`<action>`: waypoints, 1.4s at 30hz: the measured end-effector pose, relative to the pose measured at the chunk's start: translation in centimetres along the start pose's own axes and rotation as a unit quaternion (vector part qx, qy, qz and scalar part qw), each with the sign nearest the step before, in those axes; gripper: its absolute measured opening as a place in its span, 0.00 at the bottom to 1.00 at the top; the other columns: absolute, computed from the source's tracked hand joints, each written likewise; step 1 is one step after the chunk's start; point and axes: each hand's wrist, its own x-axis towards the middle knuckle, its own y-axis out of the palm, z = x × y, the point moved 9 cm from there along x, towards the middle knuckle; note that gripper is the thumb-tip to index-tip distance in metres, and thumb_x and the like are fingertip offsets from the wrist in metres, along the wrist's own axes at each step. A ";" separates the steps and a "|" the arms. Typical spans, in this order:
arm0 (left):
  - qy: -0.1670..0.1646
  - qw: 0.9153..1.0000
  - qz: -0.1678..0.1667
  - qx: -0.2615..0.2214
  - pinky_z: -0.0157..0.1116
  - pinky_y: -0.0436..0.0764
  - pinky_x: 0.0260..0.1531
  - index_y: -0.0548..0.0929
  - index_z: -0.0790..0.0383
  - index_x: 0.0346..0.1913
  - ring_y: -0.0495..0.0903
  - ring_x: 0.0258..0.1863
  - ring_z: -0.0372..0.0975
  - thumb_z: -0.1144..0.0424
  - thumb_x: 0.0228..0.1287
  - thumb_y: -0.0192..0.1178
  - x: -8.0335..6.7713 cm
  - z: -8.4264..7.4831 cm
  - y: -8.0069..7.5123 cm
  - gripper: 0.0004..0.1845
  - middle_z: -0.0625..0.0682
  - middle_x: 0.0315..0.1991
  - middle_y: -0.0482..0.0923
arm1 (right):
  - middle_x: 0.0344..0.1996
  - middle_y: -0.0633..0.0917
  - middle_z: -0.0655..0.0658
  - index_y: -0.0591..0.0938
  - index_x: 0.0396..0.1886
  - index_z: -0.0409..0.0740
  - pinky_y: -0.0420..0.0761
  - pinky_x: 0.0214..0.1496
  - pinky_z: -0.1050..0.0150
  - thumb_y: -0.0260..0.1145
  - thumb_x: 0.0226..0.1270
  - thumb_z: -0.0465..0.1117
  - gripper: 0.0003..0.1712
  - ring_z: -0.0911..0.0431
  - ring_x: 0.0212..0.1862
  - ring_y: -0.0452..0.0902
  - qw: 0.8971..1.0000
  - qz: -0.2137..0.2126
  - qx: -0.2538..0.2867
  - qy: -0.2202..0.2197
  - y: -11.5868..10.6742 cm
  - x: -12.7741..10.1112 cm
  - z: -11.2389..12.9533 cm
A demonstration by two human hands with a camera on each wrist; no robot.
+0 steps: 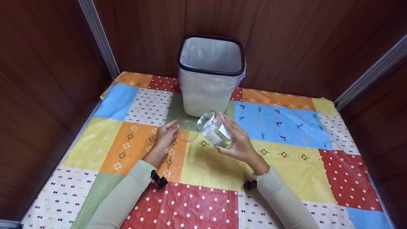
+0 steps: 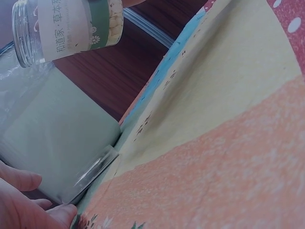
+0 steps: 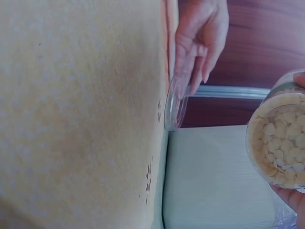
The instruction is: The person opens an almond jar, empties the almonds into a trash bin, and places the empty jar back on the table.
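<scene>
My right hand (image 1: 238, 140) grips a clear jar (image 1: 211, 132) round its side. It is held above the table, with its open mouth tilted toward the upper left. A label with green and white parts wraps the jar, and pale, flat, roundish pieces (image 3: 286, 143) show through its bottom in the right wrist view. My left hand (image 1: 166, 135) is beside a clear round lid (image 1: 188, 131) lying low at the cloth. Its fingertips are right at the lid's left edge, and in the left wrist view the thumb (image 2: 21, 177) stands apart from the lid.
A white bin (image 1: 206, 100) with a black rim and a plastic liner stands at the table's back, just behind the jar and lid. A colourful patchwork cloth (image 1: 206, 165) covers the table. Dark wood-look panels (image 1: 302, 41) enclose the back and both sides.
</scene>
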 end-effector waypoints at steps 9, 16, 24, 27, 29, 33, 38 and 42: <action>-0.003 1.000 -0.001 -0.018 0.43 0.70 0.68 0.66 0.76 0.72 0.70 0.70 0.52 0.74 0.74 0.54 0.0 -0.1 -0.3 0.26 0.67 0.70 0.69 | 0.72 0.70 0.32 0.69 0.71 0.27 0.72 0.71 0.53 0.86 0.36 0.35 0.58 0.40 0.72 0.67 1.000 -0.008 0.010 -0.010 -0.1 0.2 0.3; -0.013 1.000 -0.007 -0.011 0.41 0.74 0.66 0.68 0.74 0.72 0.73 0.65 0.49 0.73 0.74 0.55 0.1 0.2 -0.5 0.25 0.66 0.69 0.70 | 0.73 0.69 0.35 0.68 0.73 0.30 0.73 0.69 0.52 0.84 0.40 0.36 0.57 0.41 0.72 0.67 1.000 -0.003 0.000 -0.006 0.0 -0.1 -0.1; -0.005 1.000 0.005 -0.030 0.43 0.71 0.68 0.66 0.77 0.72 0.70 0.69 0.53 0.74 0.74 0.54 0.2 0.2 -0.4 0.26 0.70 0.69 0.68 | 0.72 0.70 0.34 0.68 0.72 0.28 0.75 0.68 0.53 0.86 0.38 0.35 0.58 0.40 0.71 0.69 1.000 -0.008 0.003 -0.009 -0.1 -0.1 0.0; -0.009 0.999 0.008 -0.040 0.44 0.69 0.69 0.65 0.77 0.72 0.69 0.71 0.54 0.73 0.76 0.52 0.1 0.3 -0.5 0.25 0.70 0.70 0.68 | 0.72 0.70 0.32 0.69 0.71 0.27 0.76 0.67 0.55 0.87 0.36 0.34 0.59 0.40 0.71 0.69 1.000 -0.006 0.009 -0.006 0.1 0.0 0.0; -0.015 0.999 0.011 -0.045 0.44 0.69 0.70 0.64 0.76 0.73 0.68 0.71 0.54 0.70 0.78 0.50 0.1 0.2 -0.6 0.25 0.70 0.70 0.67 | 0.71 0.70 0.32 0.69 0.70 0.26 0.76 0.67 0.56 0.87 0.35 0.34 0.59 0.40 0.71 0.69 1.000 -0.005 0.012 -0.005 0.2 0.0 0.0; -0.029 0.998 0.010 -0.056 0.45 0.69 0.70 0.64 0.74 0.74 0.69 0.71 0.54 0.66 0.80 0.47 0.1 0.1 -0.8 0.25 0.70 0.71 0.67 | 0.72 0.70 0.33 0.68 0.71 0.27 0.74 0.68 0.58 0.87 0.36 0.34 0.59 0.40 0.72 0.68 1.000 -0.004 0.010 -0.002 0.3 -0.2 -0.1; -0.018 0.997 -0.001 -0.070 0.47 0.70 0.69 0.66 0.71 0.74 0.69 0.70 0.56 0.64 0.81 0.46 0.0 -0.9 -1.0 0.24 0.70 0.71 0.67 | 0.74 0.69 0.36 0.67 0.73 0.31 0.74 0.68 0.57 0.85 0.40 0.37 0.58 0.42 0.72 0.67 1.000 0.001 0.000 0.002 0.4 -0.2 -0.2; 0.018 0.998 0.011 -0.065 0.51 0.67 0.70 0.65 0.69 0.74 0.66 0.72 0.58 0.61 0.82 0.45 -0.2 -2.5 -0.8 0.25 0.70 0.72 0.65 | 0.74 0.68 0.37 0.66 0.74 0.32 0.74 0.68 0.54 0.85 0.42 0.38 0.58 0.42 0.73 0.67 1.000 0.005 -0.004 0.000 0.4 0.0 -0.1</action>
